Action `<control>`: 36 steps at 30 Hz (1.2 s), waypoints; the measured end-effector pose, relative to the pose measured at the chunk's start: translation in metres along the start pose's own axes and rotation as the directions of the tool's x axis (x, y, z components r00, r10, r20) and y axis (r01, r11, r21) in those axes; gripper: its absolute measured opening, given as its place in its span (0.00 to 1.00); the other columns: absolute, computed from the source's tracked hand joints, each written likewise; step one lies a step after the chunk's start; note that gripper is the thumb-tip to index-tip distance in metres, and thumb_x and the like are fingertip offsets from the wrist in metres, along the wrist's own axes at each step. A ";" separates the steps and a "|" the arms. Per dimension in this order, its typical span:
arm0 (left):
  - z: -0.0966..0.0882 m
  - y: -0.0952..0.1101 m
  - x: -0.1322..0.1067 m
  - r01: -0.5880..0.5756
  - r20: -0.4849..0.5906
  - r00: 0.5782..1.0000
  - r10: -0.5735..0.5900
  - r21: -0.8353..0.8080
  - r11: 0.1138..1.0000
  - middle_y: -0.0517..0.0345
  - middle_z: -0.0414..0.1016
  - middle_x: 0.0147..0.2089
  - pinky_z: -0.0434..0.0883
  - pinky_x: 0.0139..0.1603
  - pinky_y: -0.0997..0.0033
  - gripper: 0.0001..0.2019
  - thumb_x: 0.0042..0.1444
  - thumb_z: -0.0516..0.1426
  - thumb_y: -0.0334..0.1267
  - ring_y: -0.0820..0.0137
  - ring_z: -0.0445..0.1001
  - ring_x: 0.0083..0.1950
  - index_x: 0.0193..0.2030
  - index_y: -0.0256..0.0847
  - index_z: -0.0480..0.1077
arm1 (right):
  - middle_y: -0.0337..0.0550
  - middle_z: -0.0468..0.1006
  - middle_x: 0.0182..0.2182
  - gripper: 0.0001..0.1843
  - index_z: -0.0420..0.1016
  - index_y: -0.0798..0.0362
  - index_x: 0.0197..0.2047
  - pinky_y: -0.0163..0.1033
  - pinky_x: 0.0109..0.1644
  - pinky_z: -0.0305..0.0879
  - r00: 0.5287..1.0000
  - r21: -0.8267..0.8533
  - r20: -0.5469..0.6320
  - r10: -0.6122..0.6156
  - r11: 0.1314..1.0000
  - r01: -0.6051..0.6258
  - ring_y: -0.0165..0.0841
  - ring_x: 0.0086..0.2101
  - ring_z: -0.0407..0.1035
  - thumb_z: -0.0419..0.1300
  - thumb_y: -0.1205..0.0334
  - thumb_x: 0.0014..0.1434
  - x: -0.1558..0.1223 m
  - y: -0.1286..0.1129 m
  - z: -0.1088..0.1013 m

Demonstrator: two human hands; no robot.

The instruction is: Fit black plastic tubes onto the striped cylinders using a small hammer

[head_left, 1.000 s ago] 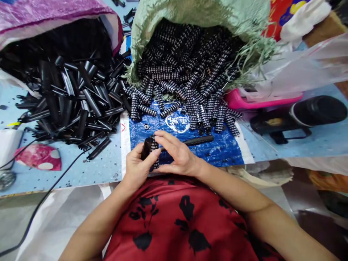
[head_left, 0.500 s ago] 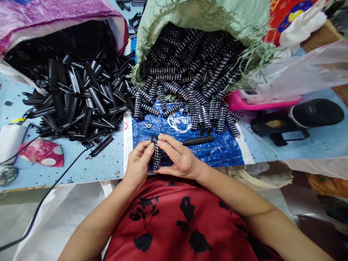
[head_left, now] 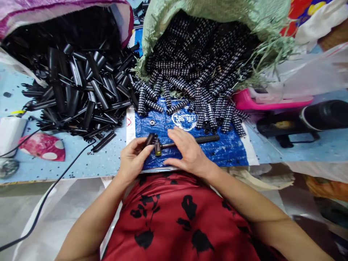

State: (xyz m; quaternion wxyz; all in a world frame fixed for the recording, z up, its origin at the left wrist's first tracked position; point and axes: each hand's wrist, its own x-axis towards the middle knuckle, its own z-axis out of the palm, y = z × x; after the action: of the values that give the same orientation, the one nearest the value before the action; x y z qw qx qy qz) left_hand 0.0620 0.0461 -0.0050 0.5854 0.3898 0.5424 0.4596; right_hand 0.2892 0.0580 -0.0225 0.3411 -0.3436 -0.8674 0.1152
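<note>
My left hand is closed on a black plastic piece, whose dark end sticks up past the thumb. Just right of that piece lies a small hammer, its shaft running to a ribbed black handle on the blue printed sack. Over the shaft, my right hand is open, thumb and fingers apart, with nothing visible in it. A heap of black tubes with white markings spills from a green woven sack beyond my hands.
Plain black plastic pieces spill from a purple-edged bag at left. A black cable crosses the table's front edge. To the right are a pink tray and a black flask. A small metal ring lies on the sack.
The white-marked tube that both hands held no longer shows between them. My right hand has moved away from the left and opened. The hammer's head has come into view.
</note>
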 end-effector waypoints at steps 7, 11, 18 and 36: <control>-0.050 0.007 0.021 -0.278 0.158 0.952 0.261 0.804 0.526 0.55 0.79 0.37 0.67 0.42 0.66 0.12 0.55 0.68 0.45 0.66 0.73 0.38 0.41 0.41 0.81 | 0.47 0.80 0.37 0.08 0.77 0.56 0.47 0.42 0.43 0.70 0.993 -0.278 0.060 0.103 0.957 -0.083 0.36 0.37 0.73 0.57 0.64 0.72 -0.009 0.006 -0.016; -0.052 0.011 0.031 -0.121 0.158 0.987 0.005 0.735 0.668 0.62 0.69 0.26 0.58 0.30 0.71 0.18 0.50 0.70 0.53 0.72 0.65 0.27 0.38 0.41 0.78 | 0.49 0.80 0.38 0.11 0.74 0.57 0.53 0.40 0.45 0.70 0.989 -0.144 -0.142 0.050 0.987 -0.070 0.36 0.39 0.73 0.53 0.66 0.73 0.017 -0.010 -0.015; -0.052 0.008 0.038 -0.084 0.152 0.988 -0.038 0.715 0.694 0.65 0.67 0.25 0.55 0.28 0.72 0.19 0.46 0.71 0.52 0.73 0.62 0.26 0.34 0.41 0.73 | 0.44 0.76 0.29 0.13 0.76 0.56 0.43 0.41 0.36 0.65 0.998 -0.282 0.063 0.016 0.960 0.002 0.34 0.30 0.69 0.52 0.62 0.75 0.043 -0.022 -0.008; -0.151 0.072 -0.040 -0.190 0.397 0.824 -0.403 0.866 0.463 0.63 0.69 0.27 0.58 0.27 0.71 0.16 0.53 0.68 0.54 0.71 0.65 0.26 0.39 0.45 0.76 | 0.45 0.81 0.34 0.07 0.77 0.56 0.49 0.42 0.40 0.67 0.998 -0.215 0.065 0.009 0.977 0.005 0.34 0.33 0.72 0.63 0.63 0.69 -0.013 0.011 -0.012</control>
State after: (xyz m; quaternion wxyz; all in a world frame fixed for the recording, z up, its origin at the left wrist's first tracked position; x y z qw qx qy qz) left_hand -0.0961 0.0208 0.0583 0.4578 0.7116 0.5296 -0.0601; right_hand 0.3102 0.0568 -0.0250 0.2729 -0.3754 -0.8852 0.0325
